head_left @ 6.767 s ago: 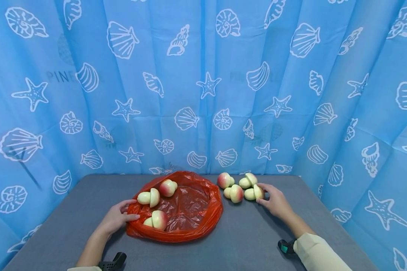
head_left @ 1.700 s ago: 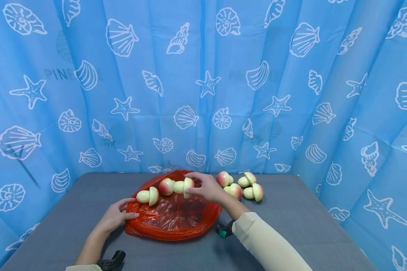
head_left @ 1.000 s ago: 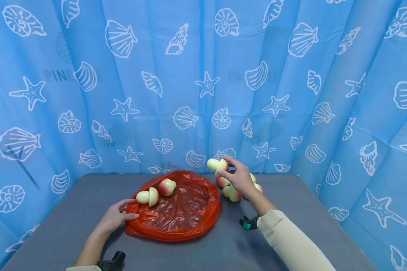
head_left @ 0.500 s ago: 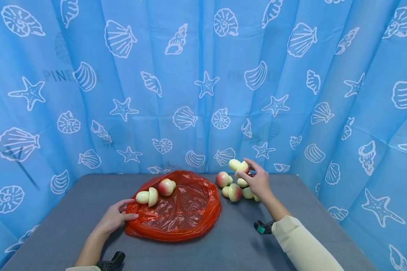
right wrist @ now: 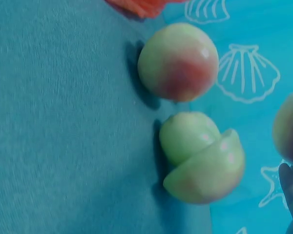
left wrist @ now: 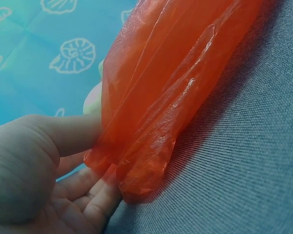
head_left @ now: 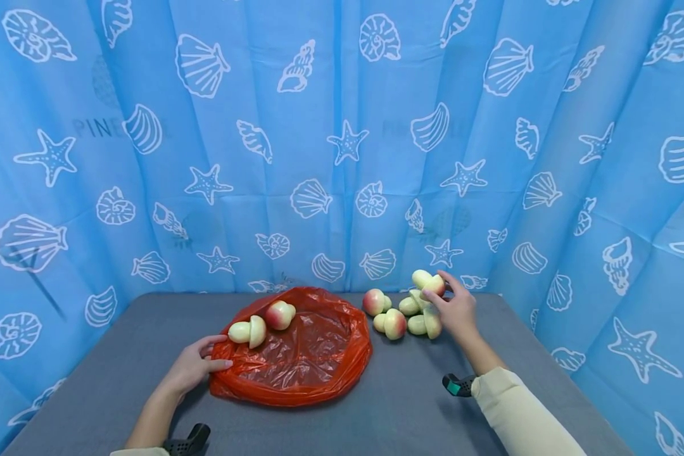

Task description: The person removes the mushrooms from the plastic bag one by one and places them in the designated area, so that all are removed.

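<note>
Bright even light, soft shadows; wrist views blurred

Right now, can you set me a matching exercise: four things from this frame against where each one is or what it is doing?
1. left hand
2. right hand
3. red plastic bag
4. grey table

A. holds a toy mushroom above the pile
B. bears everything
C. grips the bag's edge
D. has two mushrooms on it

Pairs: 1-C, 2-A, 3-D, 4-B
</note>
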